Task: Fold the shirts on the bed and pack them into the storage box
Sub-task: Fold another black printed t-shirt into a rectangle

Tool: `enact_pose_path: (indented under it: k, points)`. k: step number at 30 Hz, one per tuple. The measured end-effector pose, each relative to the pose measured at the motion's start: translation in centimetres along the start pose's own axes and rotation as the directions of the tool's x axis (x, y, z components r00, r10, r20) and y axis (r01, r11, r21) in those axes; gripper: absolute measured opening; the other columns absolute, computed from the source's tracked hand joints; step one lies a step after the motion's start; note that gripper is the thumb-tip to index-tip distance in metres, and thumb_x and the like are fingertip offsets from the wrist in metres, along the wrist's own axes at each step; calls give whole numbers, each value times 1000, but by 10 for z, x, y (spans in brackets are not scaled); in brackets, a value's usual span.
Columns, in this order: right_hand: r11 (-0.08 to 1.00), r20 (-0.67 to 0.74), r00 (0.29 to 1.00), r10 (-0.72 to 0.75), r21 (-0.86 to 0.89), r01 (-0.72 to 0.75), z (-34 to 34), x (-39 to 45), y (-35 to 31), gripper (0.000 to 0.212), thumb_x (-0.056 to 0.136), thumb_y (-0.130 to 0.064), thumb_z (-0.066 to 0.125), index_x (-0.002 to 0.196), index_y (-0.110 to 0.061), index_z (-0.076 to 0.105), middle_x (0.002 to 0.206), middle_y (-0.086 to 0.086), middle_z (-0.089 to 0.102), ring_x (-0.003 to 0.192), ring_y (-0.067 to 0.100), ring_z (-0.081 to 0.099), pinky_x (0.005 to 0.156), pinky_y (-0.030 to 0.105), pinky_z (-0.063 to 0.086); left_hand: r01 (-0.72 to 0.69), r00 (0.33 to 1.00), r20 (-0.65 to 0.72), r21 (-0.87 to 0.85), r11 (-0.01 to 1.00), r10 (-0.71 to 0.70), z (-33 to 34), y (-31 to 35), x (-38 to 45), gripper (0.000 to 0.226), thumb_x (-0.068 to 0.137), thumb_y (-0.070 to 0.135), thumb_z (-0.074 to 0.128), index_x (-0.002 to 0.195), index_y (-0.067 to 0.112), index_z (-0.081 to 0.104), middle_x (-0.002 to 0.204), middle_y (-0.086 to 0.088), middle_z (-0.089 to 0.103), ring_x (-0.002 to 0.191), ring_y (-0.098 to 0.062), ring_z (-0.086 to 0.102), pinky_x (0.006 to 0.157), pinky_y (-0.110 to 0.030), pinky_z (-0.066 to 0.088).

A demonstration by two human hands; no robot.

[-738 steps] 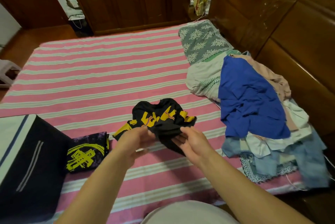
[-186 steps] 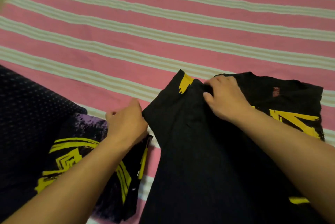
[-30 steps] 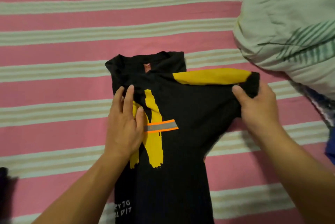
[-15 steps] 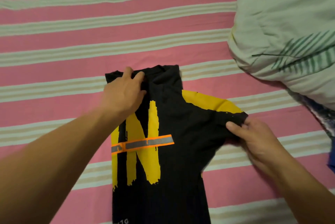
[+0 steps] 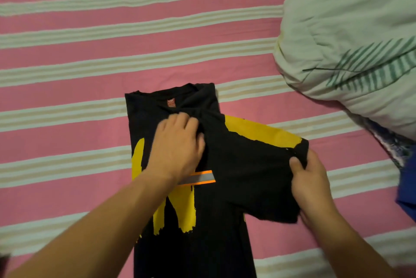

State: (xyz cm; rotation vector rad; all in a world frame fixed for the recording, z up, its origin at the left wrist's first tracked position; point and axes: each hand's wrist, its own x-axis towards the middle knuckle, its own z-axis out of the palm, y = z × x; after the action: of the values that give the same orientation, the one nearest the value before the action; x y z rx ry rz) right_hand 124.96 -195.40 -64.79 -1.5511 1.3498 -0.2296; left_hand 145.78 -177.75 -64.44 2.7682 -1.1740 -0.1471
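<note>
Left hand (image 5: 177,145) flat, fingers bunching black shirt (image 5: 236,165) chest — right hand (image 5: 308,178) pinching sleeve hem.

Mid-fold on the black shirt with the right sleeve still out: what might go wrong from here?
1. The left hand presses where the black shirt is already bunched below the collar; folding the sleeve over could lock in those wrinkles.
2. The right hand pinches only the sleeve's cuff, so a pull might drag the body askew.
3. The pale bedding lies close on the right and could crowd the fold.
</note>
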Motion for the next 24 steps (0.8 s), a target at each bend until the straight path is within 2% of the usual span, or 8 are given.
enact_pose_path:
  k: [5, 9, 12, 15, 17, 18, 21, 24]
  points:
    - [969, 82, 992, 95, 221, -111, -5, 2, 3, 31, 104, -18, 52, 126, -38, 61, 117, -6, 71, 108, 22, 68, 97, 54, 54, 31, 969, 242, 78, 996, -49, 34, 0, -6, 68, 99, 65, 4, 159, 39, -17, 169, -4, -20, 154, -29, -22, 126, -50, -6]
    - [976, 168, 986, 24, 211, -60, -14, -11, -14, 31, 101, -10, 57, 127, -26, 59, 118, -6, 72, 113, 20, 67, 96, 44, 55, 26, 924, 380, 24, 999, -33, 22, 1, 6, 71, 100, 67, 15, 158, 41, -16, 168, -4, -23, 154, -30, -23, 125, -50, -8]
    - [949, 289, 950, -117, 315, 22, -19, -32, -65, 37, 96, 2, 58, 127, -17, 54, 108, 0, 75, 99, 15, 73, 74, 24, 59, 146, 957, 284, -302, 942, -58, -23, -4, 1, 65, 101, 50, 47, 160, 35, 24, 169, -5, 16, 155, -25, 14, 126, -42, 15]
    - [959, 450, 852, -267, 216, 186, -1, -61, -113, 56, 92, 3, 65, 136, -25, 46, 99, -5, 75, 86, 11, 74, 70, 26, 59, 485, 840, 375, -844, 230, -393, -68, -14, -38, 36, 101, 36, 57, 135, 25, 61, 135, -1, 64, 120, -15, 63, 106, -37, 48]
    - [956, 577, 770, -272, 68, 287, 29, -82, -129, 70, 89, -9, 73, 142, -34, 36, 88, -10, 69, 72, 11, 71, 66, 29, 59, 531, 709, 654, -741, -411, -263, -80, -25, -64, 42, 100, 48, 53, 126, 16, 65, 121, -10, 72, 108, -26, 72, 95, -44, 55]
    - [941, 660, 713, -235, -28, 336, 46, -91, -130, 77, 87, -21, 76, 145, -42, 30, 88, -8, 67, 71, 14, 71, 67, 32, 59, 544, 673, 717, -646, -536, -180, -80, -31, -73, 51, 100, 55, 48, 126, 14, 64, 118, -12, 73, 106, -29, 72, 92, -46, 55]
    - [782, 808, 588, -48, -336, 525, 82, -98, -119, 67, 88, -50, 68, 146, -43, 35, 95, -8, 68, 83, 11, 69, 82, 35, 56, 612, 618, 770, -596, -520, -155, -61, -37, -82, 61, 99, 65, 41, 126, 17, 66, 114, -9, 75, 100, -26, 73, 83, -42, 55]
    - [649, 643, 751, -148, -510, 565, 88, -66, -107, 36, 94, -38, 62, 129, -30, 59, 108, 0, 67, 101, 24, 66, 88, 34, 52, 594, 601, 762, -627, -503, -240, -42, -34, -81, 56, 98, 63, 44, 128, 22, 67, 119, -8, 74, 107, -24, 72, 82, -40, 55]
